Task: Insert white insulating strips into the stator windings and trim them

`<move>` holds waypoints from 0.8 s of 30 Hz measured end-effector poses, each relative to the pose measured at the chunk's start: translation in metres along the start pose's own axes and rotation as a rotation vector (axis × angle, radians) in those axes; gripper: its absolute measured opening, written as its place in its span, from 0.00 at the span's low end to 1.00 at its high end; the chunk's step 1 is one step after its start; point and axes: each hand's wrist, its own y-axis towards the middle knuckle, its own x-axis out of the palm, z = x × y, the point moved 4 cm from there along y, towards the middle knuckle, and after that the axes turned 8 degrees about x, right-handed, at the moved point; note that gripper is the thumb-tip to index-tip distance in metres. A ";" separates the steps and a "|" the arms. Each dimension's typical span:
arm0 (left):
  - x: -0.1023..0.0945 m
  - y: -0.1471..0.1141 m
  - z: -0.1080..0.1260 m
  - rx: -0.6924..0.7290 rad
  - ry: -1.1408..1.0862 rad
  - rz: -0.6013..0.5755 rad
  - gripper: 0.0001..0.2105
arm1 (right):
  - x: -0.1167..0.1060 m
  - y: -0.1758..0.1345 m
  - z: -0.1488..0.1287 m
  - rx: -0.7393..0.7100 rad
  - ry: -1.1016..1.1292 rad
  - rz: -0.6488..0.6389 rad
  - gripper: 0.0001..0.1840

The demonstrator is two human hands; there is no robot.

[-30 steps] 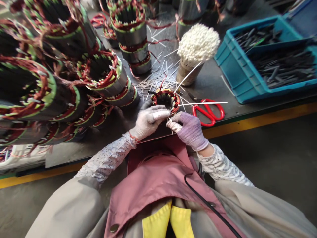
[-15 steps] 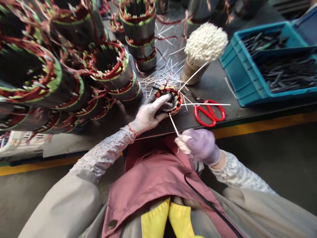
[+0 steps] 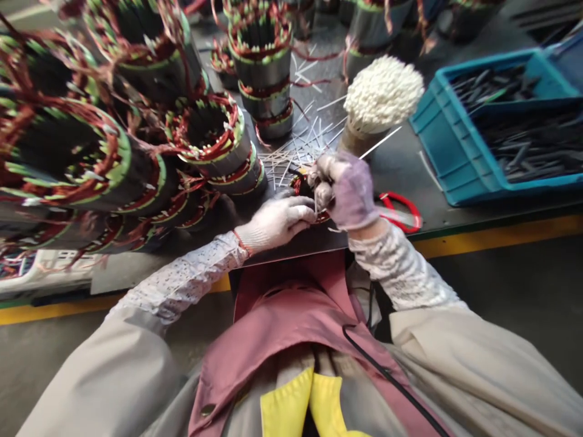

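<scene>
A small stator with red windings lies on the dark bench, mostly covered by my hands. My left hand, in a whitish glove, closes around its near left side. Directly above it my right hand, in a purple and white glove, has curled fingers that come down at the windings. What those fingertips pinch is hidden. A white cable tie sticks out behind my right hand. Red-handled scissors lie to the right, partly covered by that hand. Cut white strips are scattered behind the stator.
Stacked larger stators with loose red leads crowd the left side. A bundle of white cable ties stands upright behind my hands. At right is a blue bin with dark pieces. The bench edge runs close in front of me.
My right hand has moved up and left from the bench's front edge to the stator, no longer pulling a tie outward. My left hand stays at the stator. The view has shifted slightly.
</scene>
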 end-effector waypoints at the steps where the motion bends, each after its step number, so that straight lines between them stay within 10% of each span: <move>1: -0.008 -0.004 0.006 -0.011 0.005 0.030 0.11 | -0.019 -0.006 -0.002 -0.054 -0.011 0.118 0.14; 5: -0.026 -0.018 0.019 -0.088 0.158 0.168 0.31 | -0.113 -0.047 0.015 -0.153 -0.432 0.678 0.15; 9: 0.003 -0.004 0.010 -0.063 0.283 0.031 0.22 | -0.129 -0.035 0.080 0.132 -1.071 0.124 0.26; 14: 0.023 -0.001 0.009 -0.021 0.399 0.033 0.17 | -0.114 -0.040 0.104 0.160 -1.401 -0.165 0.27; 24: 0.022 -0.015 0.018 -0.070 0.381 0.038 0.16 | -0.053 -0.126 0.063 -0.243 -1.255 -0.075 0.26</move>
